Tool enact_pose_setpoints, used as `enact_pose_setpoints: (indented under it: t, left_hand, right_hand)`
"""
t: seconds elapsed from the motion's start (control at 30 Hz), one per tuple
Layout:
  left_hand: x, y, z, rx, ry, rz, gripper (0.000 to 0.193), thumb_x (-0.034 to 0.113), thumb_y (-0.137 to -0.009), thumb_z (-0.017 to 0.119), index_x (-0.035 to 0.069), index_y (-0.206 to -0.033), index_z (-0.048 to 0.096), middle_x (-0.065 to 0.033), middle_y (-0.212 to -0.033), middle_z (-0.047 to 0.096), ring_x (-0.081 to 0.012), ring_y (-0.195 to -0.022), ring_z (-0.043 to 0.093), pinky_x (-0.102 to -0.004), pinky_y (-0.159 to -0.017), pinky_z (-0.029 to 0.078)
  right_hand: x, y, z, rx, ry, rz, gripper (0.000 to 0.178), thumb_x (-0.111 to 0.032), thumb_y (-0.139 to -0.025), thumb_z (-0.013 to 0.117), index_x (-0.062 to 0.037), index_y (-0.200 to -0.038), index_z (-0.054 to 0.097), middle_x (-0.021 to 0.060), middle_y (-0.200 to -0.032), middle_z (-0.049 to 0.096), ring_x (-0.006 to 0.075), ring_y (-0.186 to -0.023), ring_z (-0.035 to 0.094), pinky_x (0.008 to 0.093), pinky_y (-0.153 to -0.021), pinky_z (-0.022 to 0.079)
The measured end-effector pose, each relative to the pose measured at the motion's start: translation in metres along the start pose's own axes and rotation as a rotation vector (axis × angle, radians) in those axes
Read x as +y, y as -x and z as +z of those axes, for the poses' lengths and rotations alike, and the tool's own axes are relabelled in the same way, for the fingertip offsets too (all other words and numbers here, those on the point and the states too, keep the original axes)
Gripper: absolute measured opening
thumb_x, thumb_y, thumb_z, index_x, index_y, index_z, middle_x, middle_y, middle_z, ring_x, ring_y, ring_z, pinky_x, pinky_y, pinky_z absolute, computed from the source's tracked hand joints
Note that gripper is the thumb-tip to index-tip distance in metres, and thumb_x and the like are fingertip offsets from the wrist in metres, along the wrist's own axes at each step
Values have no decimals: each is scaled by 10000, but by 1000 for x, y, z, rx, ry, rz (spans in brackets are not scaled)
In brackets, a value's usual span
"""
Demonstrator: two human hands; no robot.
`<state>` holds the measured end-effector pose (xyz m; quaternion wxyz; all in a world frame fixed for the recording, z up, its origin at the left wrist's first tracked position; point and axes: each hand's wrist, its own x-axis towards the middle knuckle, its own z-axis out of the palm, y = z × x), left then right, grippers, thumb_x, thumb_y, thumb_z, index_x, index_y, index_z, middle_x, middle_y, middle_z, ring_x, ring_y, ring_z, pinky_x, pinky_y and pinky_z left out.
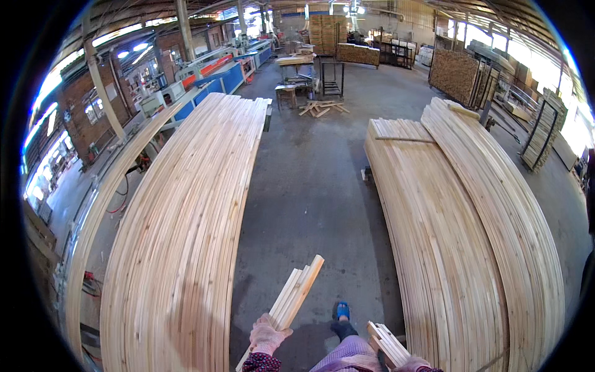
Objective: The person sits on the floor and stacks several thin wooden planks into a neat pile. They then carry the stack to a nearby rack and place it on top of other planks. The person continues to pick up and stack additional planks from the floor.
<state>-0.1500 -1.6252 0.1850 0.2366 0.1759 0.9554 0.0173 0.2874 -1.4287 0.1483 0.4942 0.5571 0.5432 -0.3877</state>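
Note:
My left hand (268, 336), in what looks like a pale glove, is closed around a small bundle of wooden strips (296, 294). The strips slant up and away to the right, their far ends uneven, above the floor beside the left stack of long boards (186, 204). At the lower edge my right hand (418, 364), only partly in view, is closed on a second bundle of short wooden strips (388, 345). These point up and to the left, next to the near end of the right stack of long boards (434, 229).
A grey concrete aisle (304, 198) runs between the two stacks. Farther off are loose wood pieces (323, 108) on the floor, a black metal rack (332, 79) and a small wooden stool (286, 96). A long blue machine (214, 87) stands at the back left.

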Motion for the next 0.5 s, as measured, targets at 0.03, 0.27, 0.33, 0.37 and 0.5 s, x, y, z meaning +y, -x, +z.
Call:
enact_pose_setpoints:
  t: [0.03, 0.27, 0.33, 0.37, 0.5]
  left_hand:
    - [21, -23, -5, -9, -22, 5, 906, 571, -594, 877, 75, -1271, 538, -160, -1298, 599, -342, -1242, 566, -445, -1029, 490]
    - [146, -182, -64, 167, 76, 142, 596, 445, -637, 885, 47, -992, 620, -208, -1039, 687, -370, -990, 675, -485, -833, 554]
    - [170, -216, -78, 104, 101, 64, 642, 472, -621, 889, 54, -1030, 624, -202, -1067, 689, -377, -1038, 660, -489, -892, 535]
    - [176, -235, -86, 118, 100, 58, 651, 474, -616, 891, 55, -1037, 625, -204, -1067, 691, -378, -1037, 663, -486, -887, 539]
    - [253, -344, -119, 33, 119, -2, 715, 503, -589, 900, 54, -1074, 627, -207, -1056, 710, -379, -1041, 679, -473, -876, 556]
  right_hand:
    - [-12, -1, -14, 44, 18, -6, 814, -460, -818, 713, -200, -1524, 403, 147, -1525, 446, 372, -1410, 395, 391, -1111, 424]
    - [-196, -85, -265, 261, 94, -120, 785, -510, -756, 736, -119, -1404, 526, 161, -1379, 583, 320, -1279, 555, 397, -1045, 485]
    - [-234, -99, -321, 292, 108, -134, 786, -504, -734, 758, -96, -1374, 553, 167, -1344, 613, 315, -1247, 589, 401, -1025, 502]
    - [-254, -101, -347, 311, 110, -146, 787, -501, -722, 769, -85, -1359, 566, 169, -1326, 628, 313, -1230, 607, 402, -1015, 511]
    - [-324, -134, -466, 393, 80, -164, 791, -493, -689, 801, -50, -1314, 606, 178, -1274, 673, 305, -1181, 658, 407, -985, 537]
